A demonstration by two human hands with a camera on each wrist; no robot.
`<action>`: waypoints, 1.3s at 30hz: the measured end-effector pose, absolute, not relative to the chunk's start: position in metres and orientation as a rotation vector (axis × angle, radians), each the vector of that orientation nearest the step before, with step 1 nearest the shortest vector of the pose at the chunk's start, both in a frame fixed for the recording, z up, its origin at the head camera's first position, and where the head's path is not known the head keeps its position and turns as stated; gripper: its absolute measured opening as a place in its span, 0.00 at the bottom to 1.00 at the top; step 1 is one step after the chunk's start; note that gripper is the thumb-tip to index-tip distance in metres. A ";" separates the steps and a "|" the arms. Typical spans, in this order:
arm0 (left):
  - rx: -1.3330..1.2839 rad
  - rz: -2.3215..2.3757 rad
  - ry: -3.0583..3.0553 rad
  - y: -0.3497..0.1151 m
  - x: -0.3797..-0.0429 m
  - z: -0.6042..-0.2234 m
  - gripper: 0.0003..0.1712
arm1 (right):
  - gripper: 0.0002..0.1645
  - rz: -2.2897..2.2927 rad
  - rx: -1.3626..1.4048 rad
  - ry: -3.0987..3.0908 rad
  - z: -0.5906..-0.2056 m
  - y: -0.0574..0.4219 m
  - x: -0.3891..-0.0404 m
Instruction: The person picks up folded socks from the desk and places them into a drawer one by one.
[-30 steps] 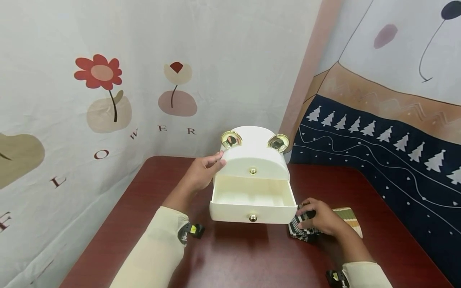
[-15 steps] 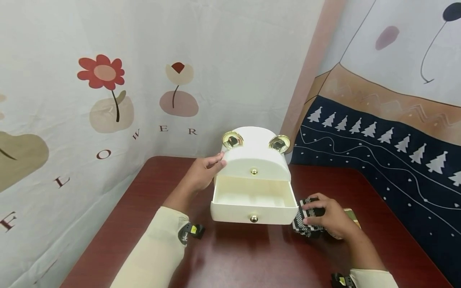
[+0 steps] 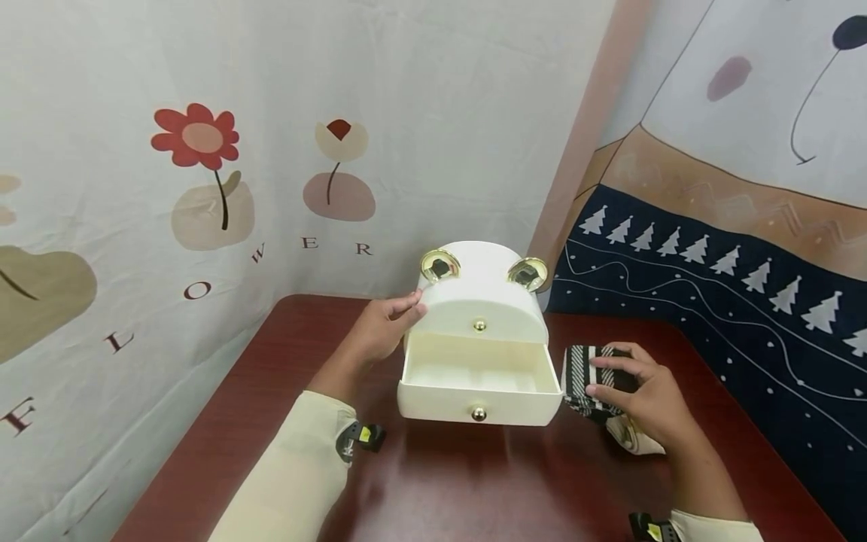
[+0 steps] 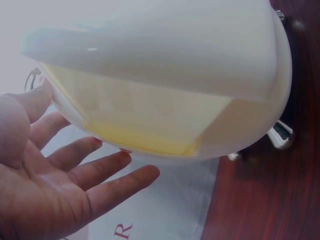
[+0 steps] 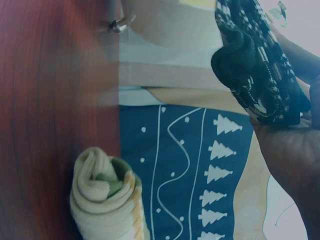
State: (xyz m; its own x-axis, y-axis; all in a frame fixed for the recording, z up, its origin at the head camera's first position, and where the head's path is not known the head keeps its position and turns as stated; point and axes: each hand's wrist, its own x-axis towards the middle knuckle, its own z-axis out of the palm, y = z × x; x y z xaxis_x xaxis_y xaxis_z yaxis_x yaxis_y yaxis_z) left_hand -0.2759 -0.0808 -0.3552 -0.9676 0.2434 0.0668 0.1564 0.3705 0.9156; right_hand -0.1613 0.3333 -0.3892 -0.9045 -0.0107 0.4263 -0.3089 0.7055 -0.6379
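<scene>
A white drawer box (image 3: 474, 316) with round gold ears and gold knobs stands on the table. Its lower drawer (image 3: 479, 369) is pulled out and looks bare inside. My left hand (image 3: 382, 327) rests against the box's left side, fingers mostly straight, thumb near the front edge; in the left wrist view the palm (image 4: 45, 195) is uncovered. To the right of the drawer, my right hand (image 3: 643, 391) grips a folded black-and-white patterned sock bundle (image 3: 585, 376), lifted off the table in the right wrist view. Below it lies a rolled cream sock (image 5: 105, 200) with green and orange stripes.
The dark red table (image 3: 447, 497) extends in front of the box. A pale printed curtain (image 3: 440, 135) hangs close behind it, and a navy tree-patterned cloth (image 3: 711, 301) hangs along the right side.
My right hand has raised the black-and-white sock bundle and shifted it slightly right and away, uncovering part of the cream sock. The left hand and the box stay in place.
</scene>
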 end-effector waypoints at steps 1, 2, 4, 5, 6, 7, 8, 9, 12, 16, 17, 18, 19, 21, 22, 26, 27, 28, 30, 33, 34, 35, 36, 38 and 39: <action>0.366 1.681 2.533 -0.081 -0.276 -0.355 0.33 | 0.24 1.035 0.239 -2.500 -0.388 0.331 -0.161; 0.369 1.680 2.536 -0.081 -0.276 -0.355 0.33 | 0.24 1.026 0.228 -2.484 -0.387 0.330 -0.160; 0.377 1.678 2.543 -0.081 -0.276 -0.356 0.32 | 0.25 1.004 0.190 -2.456 -0.384 0.326 -0.159; 0.380 1.676 2.546 -0.081 -0.276 -0.356 0.32 | 0.25 0.998 0.172 -2.442 -0.382 0.325 -0.159; 0.379 1.677 2.545 -0.081 -0.276 -0.356 0.33 | 0.25 0.990 0.156 -2.428 -0.381 0.323 -0.159; 0.385 1.677 2.546 -0.082 -0.276 -0.356 0.33 | 0.26 0.992 0.147 -2.409 -0.380 0.322 -0.159; 0.389 1.676 2.551 -0.082 -0.276 -0.356 0.32 | 0.26 0.994 0.138 -2.388 -0.378 0.320 -0.159; 0.382 1.675 2.556 -0.082 -0.276 -0.356 0.32 | 0.27 0.996 0.126 -2.363 -0.377 0.319 -0.160; 0.372 1.669 2.560 -0.081 -0.276 -0.356 0.32 | 0.27 1.008 0.083 -2.287 -0.376 0.313 -0.159; 0.370 1.668 2.559 -0.081 -0.277 -0.356 0.32 | 0.27 1.051 0.041 -2.187 -0.373 0.302 -0.158; 0.367 1.669 2.556 -0.081 -0.276 -0.356 0.32 | 0.27 1.066 0.045 -2.167 -0.372 0.299 -0.158; 0.367 1.668 2.559 -0.081 -0.276 -0.355 0.32 | 0.27 1.088 0.057 -2.146 -0.370 0.296 -0.158; 0.364 1.669 2.560 -0.080 -0.276 -0.355 0.32 | 0.27 1.110 0.071 -2.130 -0.369 0.293 -0.159; 0.355 1.664 2.566 -0.080 -0.276 -0.354 0.32 | 0.28 1.137 0.099 -2.114 -0.367 0.286 -0.160; 0.350 1.658 2.570 -0.080 -0.275 -0.354 0.32 | 0.28 1.151 0.118 -2.110 -0.366 0.283 -0.160; 0.319 1.647 2.572 -0.080 -0.276 -0.355 0.32 | 0.28 1.161 0.185 -2.111 -0.363 0.269 -0.163; 0.321 1.643 2.574 -0.081 -0.276 -0.355 0.32 | 0.28 1.159 0.205 -2.110 -0.362 0.266 -0.163; 0.322 1.643 2.574 -0.081 -0.277 -0.355 0.32 | 0.28 1.156 0.225 -2.110 -0.362 0.262 -0.164; 0.337 1.638 2.583 -0.081 -0.278 -0.356 0.31 | 0.28 1.140 0.266 -2.109 -0.361 0.257 -0.166; 0.359 1.629 2.592 -0.082 -0.278 -0.357 0.31 | 0.28 1.104 0.328 -2.107 -0.361 0.250 -0.169; 0.362 1.628 2.593 -0.083 -0.279 -0.358 0.31 | 0.29 1.095 0.351 -2.105 -0.361 0.249 -0.170; 0.366 1.626 2.597 -0.083 -0.279 -0.358 0.31 | 0.29 1.089 0.372 -2.101 -0.360 0.247 -0.171; 0.366 1.629 2.593 -0.083 -0.279 -0.358 0.31 | 0.29 1.083 0.390 -2.099 -0.360 0.245 -0.172; 0.366 1.632 2.591 -0.084 -0.279 -0.359 0.31 | 0.29 1.085 0.419 -2.096 -0.359 0.241 -0.174; 0.370 1.634 2.589 -0.084 -0.279 -0.359 0.31 | 0.29 1.088 0.433 -2.097 -0.359 0.239 -0.174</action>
